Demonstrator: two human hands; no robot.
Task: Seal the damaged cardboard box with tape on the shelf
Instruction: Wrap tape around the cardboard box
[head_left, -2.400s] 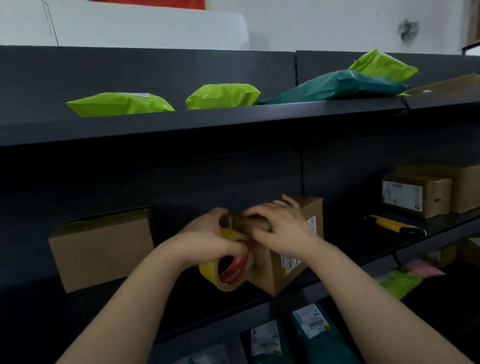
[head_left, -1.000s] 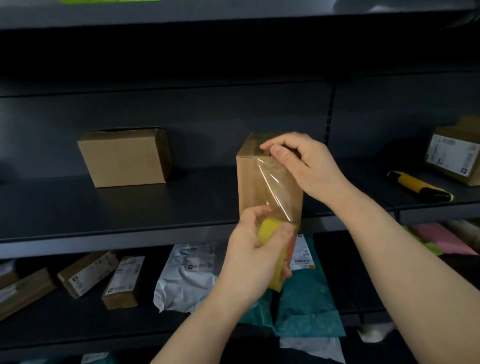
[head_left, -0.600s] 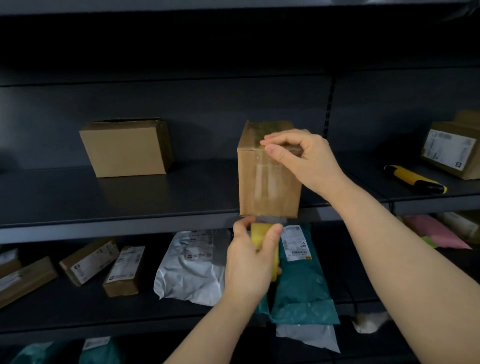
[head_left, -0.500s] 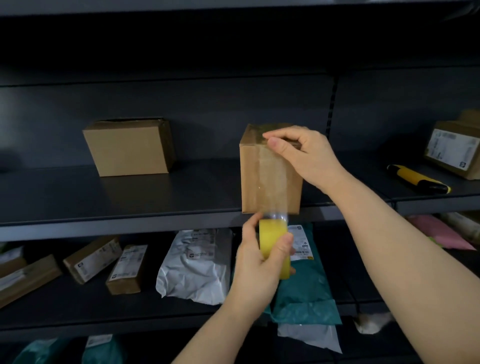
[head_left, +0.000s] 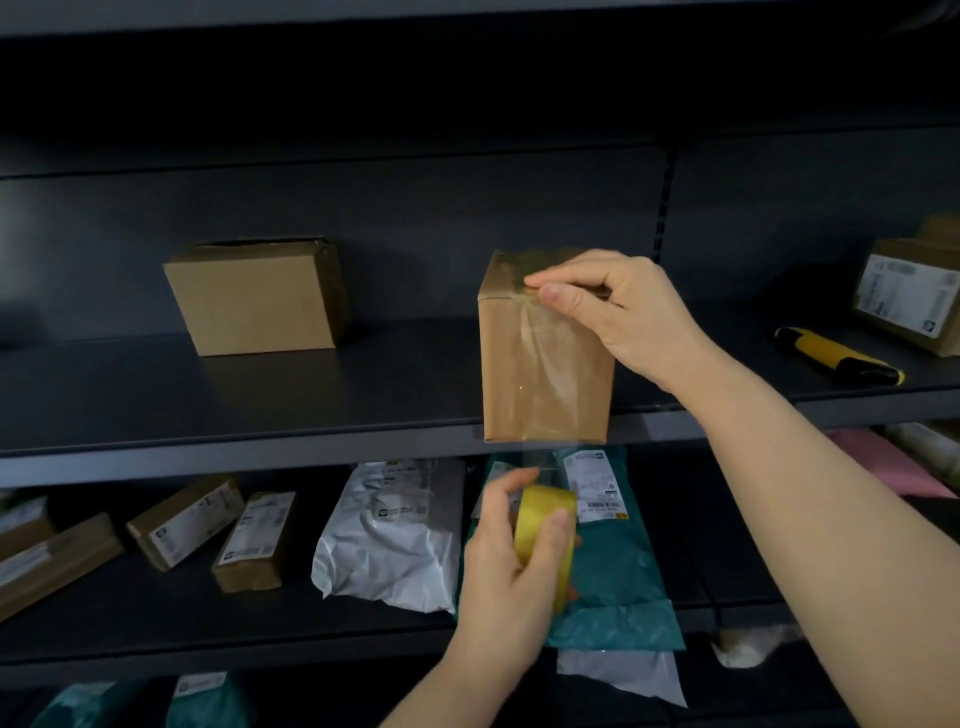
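Nearest the camera, below the shelf edge, the left hand clamps the yellow tape roll. Clear tape runs vertically from it up the cardboard box, which stands at that edge. Farther back, the right hand pinches the tape's upper end against the box's top corner, directly above the roll.
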